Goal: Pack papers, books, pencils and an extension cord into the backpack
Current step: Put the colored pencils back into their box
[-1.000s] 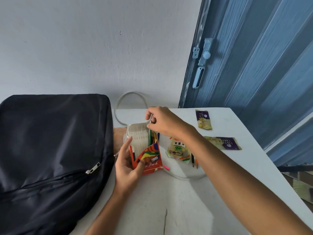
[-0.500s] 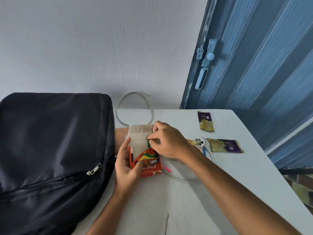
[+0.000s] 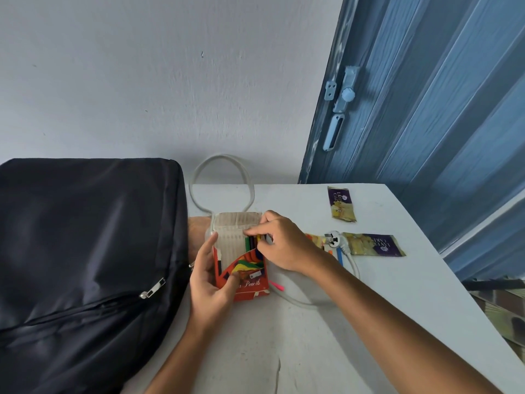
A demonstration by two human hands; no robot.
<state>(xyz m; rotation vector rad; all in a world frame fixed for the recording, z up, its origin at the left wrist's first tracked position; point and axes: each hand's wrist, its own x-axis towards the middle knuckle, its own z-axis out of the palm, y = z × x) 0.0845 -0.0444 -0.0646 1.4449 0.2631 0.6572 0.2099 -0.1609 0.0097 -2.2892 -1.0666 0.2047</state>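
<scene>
Pencil box (image 3: pixel 246 275) held upright just above the table (image 3: pixel 355 322), close beside the backpack (image 3: pixel 85 251), flap folded back and coloured pencils (image 3: pixel 253 242) showing at the open top. Left hand (image 3: pixel 208 280) wrapped round the lower half of the box, thumb across the printed front, fingers behind. Right hand (image 3: pixel 279 243) at the box mouth, fingertips curled onto the pencil ends, seemingly pinching or pressing them down; which of the two, hard to tell.

Thin card, so likely light and easily crushed: best gripped by the narrow edges low down, as now, not squeezed across the front. Pencils themselves stiff, smooth and prone to sliding out while the flap stays open; worth closing the top before tilting toward the bag. A loose pink pencil (image 3: pixel 277 286) lying on the table beside the box, thin and quick to roll, probably needing a fingertip pinch at mid-length.

Extension cord (image 3: pixel 221 177) looped on the table behind and under the box, plug (image 3: pixel 333 239) to the right by two snack wrappers (image 3: pixel 373 245): floppy, springy, probably best coiled first. Backpack soft and dark, main zip (image 3: pixel 152 288) apparently still shut.
</scene>
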